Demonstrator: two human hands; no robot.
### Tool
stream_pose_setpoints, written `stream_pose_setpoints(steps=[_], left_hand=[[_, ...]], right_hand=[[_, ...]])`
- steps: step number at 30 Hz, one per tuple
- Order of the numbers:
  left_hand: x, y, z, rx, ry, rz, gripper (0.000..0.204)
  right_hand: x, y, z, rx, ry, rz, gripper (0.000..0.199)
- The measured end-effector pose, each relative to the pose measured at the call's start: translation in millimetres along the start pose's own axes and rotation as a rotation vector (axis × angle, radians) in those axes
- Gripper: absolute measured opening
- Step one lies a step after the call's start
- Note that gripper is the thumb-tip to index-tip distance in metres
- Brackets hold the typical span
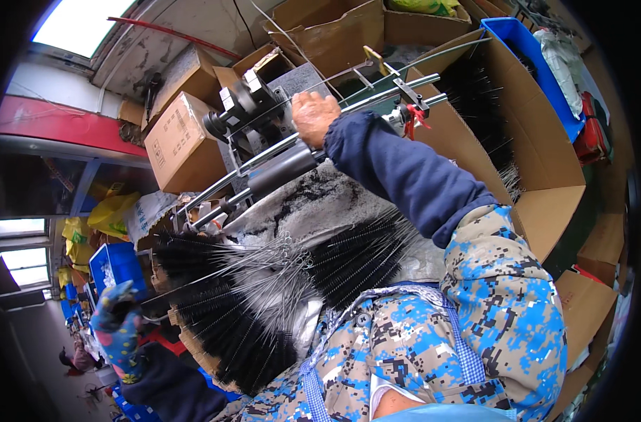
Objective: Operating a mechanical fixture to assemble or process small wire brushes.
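My right hand [313,118], bare with a dark blue sleeve, is curled over the metal machine [250,109], beside its rods and dark roller [284,173]. Whatever its fingers press on is hidden beneath them. At the lower left is my left hand [118,327], in a colourful spotted glove, fingers curled. A thin wire [183,287] runs from this glove toward the pile in front of me. That pile holds many twisted-wire brushes [352,257] with black bristles, their bare looped stems [282,264] crossing in the middle.
A tall open cardboard box [545,176] at the right holds more black brushes [475,105]. A blue bin [531,70] stands behind it. Closed cartons [187,141] sit left of the machine. Another blue bin [117,267] is near my left hand.
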State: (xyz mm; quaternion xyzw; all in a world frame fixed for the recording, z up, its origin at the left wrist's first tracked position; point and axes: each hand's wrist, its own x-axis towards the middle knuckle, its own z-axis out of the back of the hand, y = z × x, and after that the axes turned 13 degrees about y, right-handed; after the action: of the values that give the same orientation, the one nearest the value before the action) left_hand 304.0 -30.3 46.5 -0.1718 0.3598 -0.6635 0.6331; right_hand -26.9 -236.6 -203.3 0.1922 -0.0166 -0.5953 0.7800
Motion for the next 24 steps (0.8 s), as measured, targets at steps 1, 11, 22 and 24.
stream_pose_setpoints(steps=[1,11,22,24], left_hand=[[-4.1,2.9,10.0,0.003,-0.051,-0.091,0.045],[-4.3,4.0,-4.2,-0.14,-0.099,-0.29,0.054],[40.8,47.5,-31.5,-0.42,-0.099,-0.39,0.051],[40.2,46.9,-29.0,-0.4,-0.138,-0.407,0.051]], right_hand=[[0.9,13.7,0.8,0.012,0.008,0.028,0.035],[5.9,-23.5,-1.5,-0.015,0.012,0.088,0.025],[12.7,-130.3,43.4,-0.219,0.002,-0.066,0.012],[3.4,-137.6,58.9,-0.267,0.002,0.023,0.007]])
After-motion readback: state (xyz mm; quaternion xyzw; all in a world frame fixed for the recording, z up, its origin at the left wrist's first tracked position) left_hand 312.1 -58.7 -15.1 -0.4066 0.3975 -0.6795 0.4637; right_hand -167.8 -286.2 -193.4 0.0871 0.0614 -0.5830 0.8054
